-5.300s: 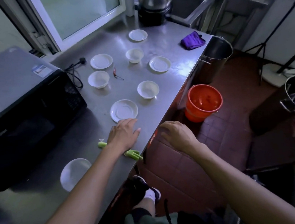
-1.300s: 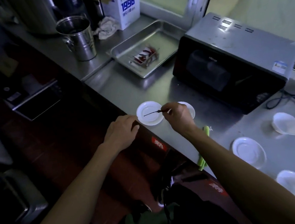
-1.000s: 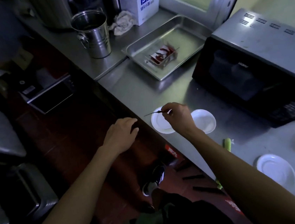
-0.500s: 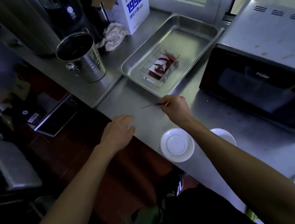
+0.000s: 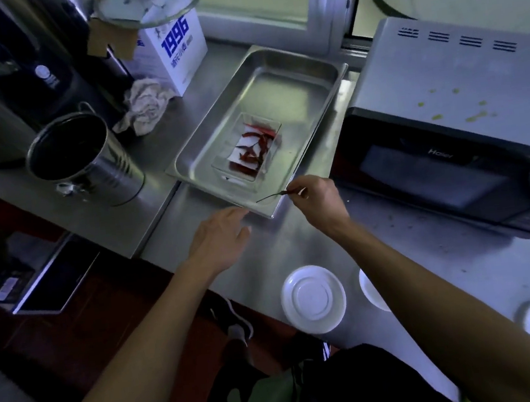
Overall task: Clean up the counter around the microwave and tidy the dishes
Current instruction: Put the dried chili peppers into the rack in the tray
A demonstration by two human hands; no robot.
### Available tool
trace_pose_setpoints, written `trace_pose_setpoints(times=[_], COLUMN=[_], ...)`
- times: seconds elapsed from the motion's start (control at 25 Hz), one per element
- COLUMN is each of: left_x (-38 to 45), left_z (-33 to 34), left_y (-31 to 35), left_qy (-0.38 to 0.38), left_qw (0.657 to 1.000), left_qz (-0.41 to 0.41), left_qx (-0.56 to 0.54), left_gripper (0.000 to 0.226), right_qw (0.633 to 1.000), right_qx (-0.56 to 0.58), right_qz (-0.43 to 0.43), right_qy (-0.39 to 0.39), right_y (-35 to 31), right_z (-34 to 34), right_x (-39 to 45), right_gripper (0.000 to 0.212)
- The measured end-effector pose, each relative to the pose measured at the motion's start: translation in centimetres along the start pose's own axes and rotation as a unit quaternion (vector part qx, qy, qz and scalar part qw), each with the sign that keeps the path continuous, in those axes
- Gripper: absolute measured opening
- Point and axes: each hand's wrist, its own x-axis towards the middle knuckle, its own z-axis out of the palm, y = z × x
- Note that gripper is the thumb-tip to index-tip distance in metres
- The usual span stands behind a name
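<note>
Forward over the table has come the right hand, pinching a thin, dark, curved dried chili above the steel tray's near rim; left hand hovers relaxed, holding nothing.

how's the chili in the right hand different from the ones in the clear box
The chili is single, pinched by the right hand over the steel tray's near corner; the chilies lie piled inside the clear box. It looks darker, they look redder. Both are thin and dried.
</note>
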Motion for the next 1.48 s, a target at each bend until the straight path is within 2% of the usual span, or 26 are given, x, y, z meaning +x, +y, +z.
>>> trace_pose_setpoints(times=[0.4, 0.64, 0.76, 0.88, 1.2, 1.32, 1.48], left_x=[12.4, 17.6, 18.7, 19.5, 20.2, 20.5, 21.2], left_z=[-2.9, -3.9, -3.4, -3.4, -3.7, -3.6, -3.2], left_y=[-9.3, -14.0, -14.8, -15.1, -14.5, -14.2, -14.0], left_qy=[-0.009, -0.071, -0.09, -0.106, -0.071, -0.066, -0.068], left_qw=[0.996, 0.99, 0.984, 0.979, 0.975, 0.974, 0.971], left_qz=[0.085, 0.121, 0.151, 0.172, 0.209, 0.216, 0.224], left_qx=[-0.011, -0.018, -0.006, -0.001, 0.025, 0.032, 0.044], left_gripper=[0.042, 0.04, 0.042, 0.044, 0.046, 0.044, 0.039], right_qw=[0.997, 0.986, 0.977, 0.973, 0.977, 0.978, 0.976], right_qx=[-0.054, -0.13, -0.172, -0.183, -0.17, -0.176, -0.192], right_qz=[0.057, 0.095, 0.121, 0.124, 0.096, 0.081, 0.09], right_qy=[0.028, 0.042, 0.047, 0.07, 0.082, 0.083, 0.045], right_y=[-3.7, -5.5, -5.5, -5.1, -4.4, -4.5, -4.0], right_z=[6.3, 11.1, 12.7, 13.7, 14.3, 13.9, 13.8], right_x=[10.9, 16.8, 17.4, 17.4, 17.1, 15.4, 12.8], right_gripper=[0.019, 0.025, 0.029, 0.024, 0.013, 0.022, 0.041])
